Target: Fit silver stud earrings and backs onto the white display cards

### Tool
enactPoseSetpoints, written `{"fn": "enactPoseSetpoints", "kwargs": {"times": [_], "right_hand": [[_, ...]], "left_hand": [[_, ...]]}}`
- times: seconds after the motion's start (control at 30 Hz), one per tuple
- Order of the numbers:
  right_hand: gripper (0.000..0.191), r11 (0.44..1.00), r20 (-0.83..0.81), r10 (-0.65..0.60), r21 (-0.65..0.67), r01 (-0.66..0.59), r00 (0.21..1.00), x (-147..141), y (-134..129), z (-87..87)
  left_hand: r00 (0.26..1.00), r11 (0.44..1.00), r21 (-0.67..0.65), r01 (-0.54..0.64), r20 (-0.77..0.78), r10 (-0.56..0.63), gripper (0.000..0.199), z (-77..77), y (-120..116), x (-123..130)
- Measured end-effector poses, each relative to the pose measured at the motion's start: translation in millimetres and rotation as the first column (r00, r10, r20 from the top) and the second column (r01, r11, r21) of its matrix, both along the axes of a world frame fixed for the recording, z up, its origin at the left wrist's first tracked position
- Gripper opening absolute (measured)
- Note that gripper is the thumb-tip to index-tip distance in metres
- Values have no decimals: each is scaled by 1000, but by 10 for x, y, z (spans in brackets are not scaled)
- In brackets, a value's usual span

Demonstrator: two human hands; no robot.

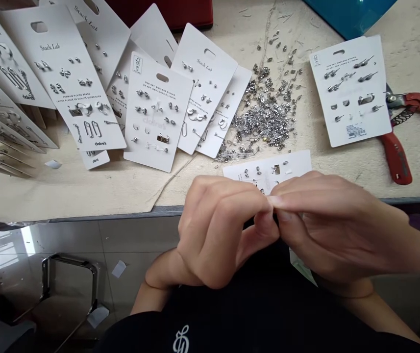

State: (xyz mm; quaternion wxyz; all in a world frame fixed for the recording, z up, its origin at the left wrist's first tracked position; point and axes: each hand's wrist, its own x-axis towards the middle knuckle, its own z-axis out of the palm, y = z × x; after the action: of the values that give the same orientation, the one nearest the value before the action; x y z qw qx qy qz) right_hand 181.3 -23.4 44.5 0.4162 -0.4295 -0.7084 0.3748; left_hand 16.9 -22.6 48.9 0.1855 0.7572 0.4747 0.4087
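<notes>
Nearest the camera, left hand point(224, 230) and right hand point(338, 220) meet in a pinch, thumbs and forefingers closed tip to tip — can't tell what, if anything, sits between them. Cream work table point(85, 191) behind, front edge partly blocked by the hands. Overlapping earring cards point(149, 132) spread over its left side, some printed Stack Lab, one in front back-side up. Red item point(165, 12) and blue item point(353, 14) cut off at top. Separate right-side card point(353, 93), back up, lies over part of the red-handled pliers point(397, 157). Single card point(298, 162) sits just beyond the fingertips near the table edge, lower part hidden by the hands. Loose metal studs point(264, 117) heaped mid-table, right beside the overlapping cards — individual pieces too small to sort.
</notes>
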Motion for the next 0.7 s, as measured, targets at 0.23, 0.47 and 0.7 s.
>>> {"fn": "enactPoseSetpoints", "kwargs": {"times": [0.23,0.47,0.7], "right_hand": [[21,997,196,-25,-72,39,980,-37,-56,64],[16,997,146,18,-72,-7,989,9,-45,35],[15,998,88,16,-63,-10,996,16,-54,8]], "left_hand": [[995,999,50,10,-102,-5,12,-18,-16,-3],[985,994,51,-101,-134,107,14,-29,-61,65],[987,989,23,-143,-72,144,16,-62,-103,110]]}}
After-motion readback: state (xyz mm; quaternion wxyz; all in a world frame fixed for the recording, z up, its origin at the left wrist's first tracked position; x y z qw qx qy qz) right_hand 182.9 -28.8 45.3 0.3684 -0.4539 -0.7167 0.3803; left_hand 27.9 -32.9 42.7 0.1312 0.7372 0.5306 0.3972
